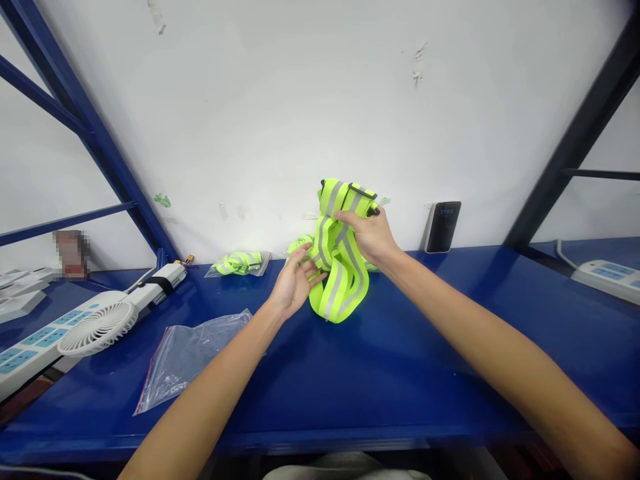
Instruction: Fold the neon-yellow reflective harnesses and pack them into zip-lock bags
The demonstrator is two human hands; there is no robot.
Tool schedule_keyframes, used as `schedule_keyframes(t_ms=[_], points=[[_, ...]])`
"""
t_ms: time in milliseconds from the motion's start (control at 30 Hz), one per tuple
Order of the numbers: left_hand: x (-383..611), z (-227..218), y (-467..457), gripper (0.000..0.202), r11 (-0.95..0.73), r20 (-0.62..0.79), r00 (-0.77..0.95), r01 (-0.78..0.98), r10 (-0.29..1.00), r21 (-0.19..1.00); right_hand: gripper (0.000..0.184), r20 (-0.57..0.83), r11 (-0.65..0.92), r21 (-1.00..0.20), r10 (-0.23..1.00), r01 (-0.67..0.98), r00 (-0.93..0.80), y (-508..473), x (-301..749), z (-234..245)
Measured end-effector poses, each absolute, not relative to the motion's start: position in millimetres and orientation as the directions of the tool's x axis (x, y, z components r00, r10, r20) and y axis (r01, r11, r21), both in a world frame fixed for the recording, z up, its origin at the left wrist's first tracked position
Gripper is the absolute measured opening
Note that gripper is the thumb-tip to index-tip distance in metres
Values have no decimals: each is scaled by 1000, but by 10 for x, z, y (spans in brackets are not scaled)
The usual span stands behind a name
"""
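Note:
A neon-yellow reflective strap harness (345,280) with silver stripes and black buckles hangs in loops above the blue shelf. My right hand (373,233) is closed on its upper, bunched part, thumb across the front. Beside its left side is my left hand (295,283), palm turned up and fingers spread, the fingertips at the hanging loops. Whether those fingertips press on the strap I cannot tell. Behind my left hand, more yellow strap material (300,244) shows, partly hidden. An unfilled clear zip bag (193,350) with a red seal lies flat near my left forearm.
A bagged yellow strap bundle (239,263) lies by the wall. To the left are a white handheld fan (100,328) and a power strip (50,337). A dark-screened device (444,227) leans on the wall. Another power strip (613,275) is far right. Blue posts (107,153) rise at left.

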State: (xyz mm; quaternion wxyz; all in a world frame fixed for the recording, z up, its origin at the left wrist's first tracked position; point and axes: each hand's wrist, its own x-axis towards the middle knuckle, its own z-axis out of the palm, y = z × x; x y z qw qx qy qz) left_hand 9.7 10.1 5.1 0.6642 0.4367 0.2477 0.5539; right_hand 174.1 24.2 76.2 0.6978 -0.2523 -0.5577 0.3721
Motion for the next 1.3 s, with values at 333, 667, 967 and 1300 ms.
schedule_keyframes(t_ms=[333,667,967,1300], points=[[163,-53,110,70,-163,228,147,-358,963,920,19,611,626,-754,780,-200,139,212,1669,723],[94,-41,142,43,-174,234,201,-279,951,944,18,557,550,-786,828,-282,63,222,1709,729],[76,-16,126,82,-212,255,254,-186,933,960,21,494,419,-850,845,-320,-205,71,1748,853],[-1,111,19,33,-586,553,193,232,810,777,17,584,497,-811,730,-311,-355,-118,1718,954]])
